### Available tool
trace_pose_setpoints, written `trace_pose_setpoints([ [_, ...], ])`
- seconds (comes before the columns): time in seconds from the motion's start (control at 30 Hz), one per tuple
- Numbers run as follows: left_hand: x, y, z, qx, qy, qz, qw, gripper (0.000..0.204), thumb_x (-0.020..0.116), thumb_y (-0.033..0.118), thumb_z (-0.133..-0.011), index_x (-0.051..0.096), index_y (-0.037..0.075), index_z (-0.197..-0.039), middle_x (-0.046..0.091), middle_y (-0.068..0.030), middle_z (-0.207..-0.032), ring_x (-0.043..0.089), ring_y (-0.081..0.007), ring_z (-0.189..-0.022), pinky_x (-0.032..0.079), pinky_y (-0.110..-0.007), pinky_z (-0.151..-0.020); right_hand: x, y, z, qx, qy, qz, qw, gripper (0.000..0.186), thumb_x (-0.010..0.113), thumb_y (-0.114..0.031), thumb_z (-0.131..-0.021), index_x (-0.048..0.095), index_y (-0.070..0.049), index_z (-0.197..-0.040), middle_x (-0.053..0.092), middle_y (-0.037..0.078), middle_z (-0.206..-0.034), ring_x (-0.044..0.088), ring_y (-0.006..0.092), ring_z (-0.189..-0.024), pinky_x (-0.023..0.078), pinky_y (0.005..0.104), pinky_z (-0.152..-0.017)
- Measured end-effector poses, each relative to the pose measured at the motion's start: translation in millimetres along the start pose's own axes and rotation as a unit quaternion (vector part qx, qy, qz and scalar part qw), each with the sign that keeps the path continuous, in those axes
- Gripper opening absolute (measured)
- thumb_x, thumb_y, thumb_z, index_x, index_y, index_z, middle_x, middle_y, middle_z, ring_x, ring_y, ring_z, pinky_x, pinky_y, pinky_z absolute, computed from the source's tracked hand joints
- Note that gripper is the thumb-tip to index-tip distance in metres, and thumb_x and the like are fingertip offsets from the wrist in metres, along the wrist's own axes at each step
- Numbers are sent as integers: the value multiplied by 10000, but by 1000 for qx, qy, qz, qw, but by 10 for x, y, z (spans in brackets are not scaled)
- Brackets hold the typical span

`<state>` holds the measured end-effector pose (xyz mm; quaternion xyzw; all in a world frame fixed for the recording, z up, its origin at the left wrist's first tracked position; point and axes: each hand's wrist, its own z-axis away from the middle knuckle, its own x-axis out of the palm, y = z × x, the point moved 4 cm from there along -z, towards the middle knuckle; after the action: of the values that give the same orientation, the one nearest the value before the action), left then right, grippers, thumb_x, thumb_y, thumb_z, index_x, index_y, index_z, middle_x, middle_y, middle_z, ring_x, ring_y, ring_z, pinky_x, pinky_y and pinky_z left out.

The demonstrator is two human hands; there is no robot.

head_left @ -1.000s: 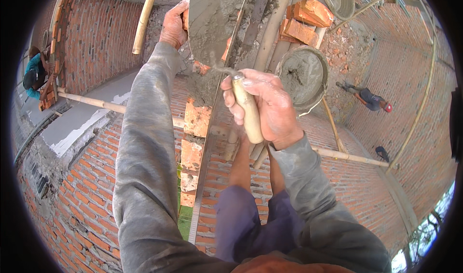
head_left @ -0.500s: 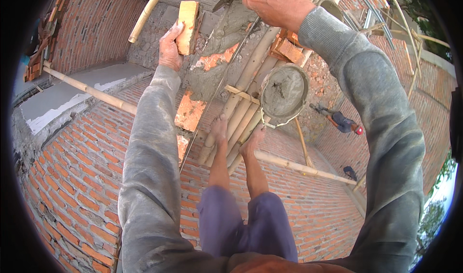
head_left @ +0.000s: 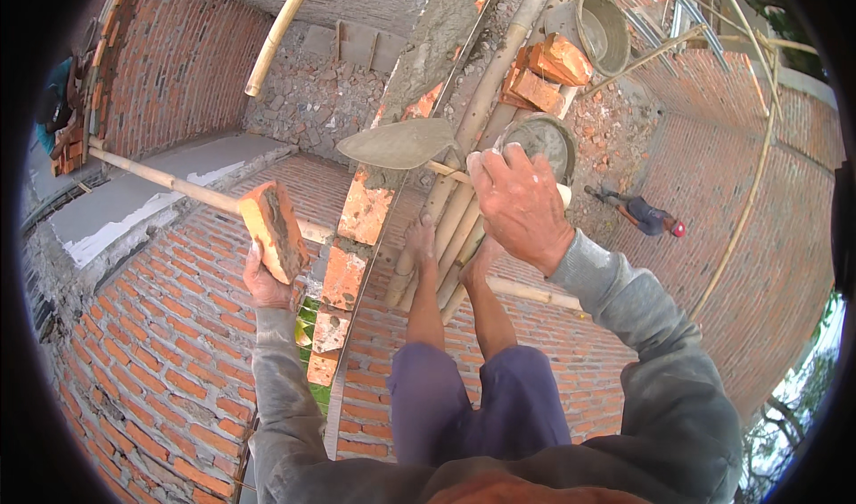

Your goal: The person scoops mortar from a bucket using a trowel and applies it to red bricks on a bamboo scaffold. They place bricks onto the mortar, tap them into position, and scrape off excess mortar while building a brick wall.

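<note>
My left hand [head_left: 270, 283] grips an orange brick [head_left: 275, 230] from below, out to the left of the wall; grey mortar smears one of its faces. My right hand [head_left: 520, 203] is closed round the pale handle of a trowel [head_left: 399, 143]. The trowel's broad grey blade points left, over the top of the narrow brick wall [head_left: 365, 208]. Wet mortar [head_left: 434, 51] covers the far part of that wall, and bare bricks show on its nearer part. A taut string runs along the wall's right edge.
My bare feet stand on bamboo poles [head_left: 458, 228]. Beside them are a mortar bucket [head_left: 546, 143], stacked bricks [head_left: 541, 76] and another bucket [head_left: 604, 33]. A bamboo pole [head_left: 283, 32] juts in at upper left. A person [head_left: 649, 216] is far below right, another [head_left: 59, 112] at far left.
Both hands have come back nearer to me, the left with the brick and the right with the trowel. The trowel blade now hangs over the nearer wall, and more mortar-covered wall shows.
</note>
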<state>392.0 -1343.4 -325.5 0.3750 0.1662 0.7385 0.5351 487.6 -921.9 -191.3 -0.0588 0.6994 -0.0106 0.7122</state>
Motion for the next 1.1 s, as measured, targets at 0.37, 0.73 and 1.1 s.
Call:
trace_pose_setpoints([
  [0.37, 938, -996, 1858, -115, -21, 104, 988, 663, 524, 528, -1017, 464, 59, -1483, 609, -185, -1353, 658, -366, -1142, 589, -514, -901, 888, 1018, 2575, 518, -109, -119, 840, 281, 691, -173, -871, 719, -7, -1096, 696, 233, -992, 696, 443, -860, 561, 506, -764],
  [0.73, 1133, -1899, 2219, -294, 104, 18, 950, 672, 472, 549, -1006, 489, 47, -1453, 639, -212, -1260, 670, -407, -1048, 575, -536, -857, 3092, 1420, 2829, 472, -211, -278, 810, 345, 722, -313, -855, 718, 28, -904, 719, 254, -882, 692, 436, -779, 546, 497, -714],
  [1.1, 1296, -1158, 1969, -221, -20, 5, 975, 813, 569, 634, -921, 455, 57, -1483, 574, -228, -1284, 606, -394, -1062, 527, -539, -825, 2610, 1147, 3475, 490, -105, -272, 821, 549, 706, -485, -929, 729, 35, -1103, 679, 241, -804, 643, 363, -808, 480, 498, -826],
])
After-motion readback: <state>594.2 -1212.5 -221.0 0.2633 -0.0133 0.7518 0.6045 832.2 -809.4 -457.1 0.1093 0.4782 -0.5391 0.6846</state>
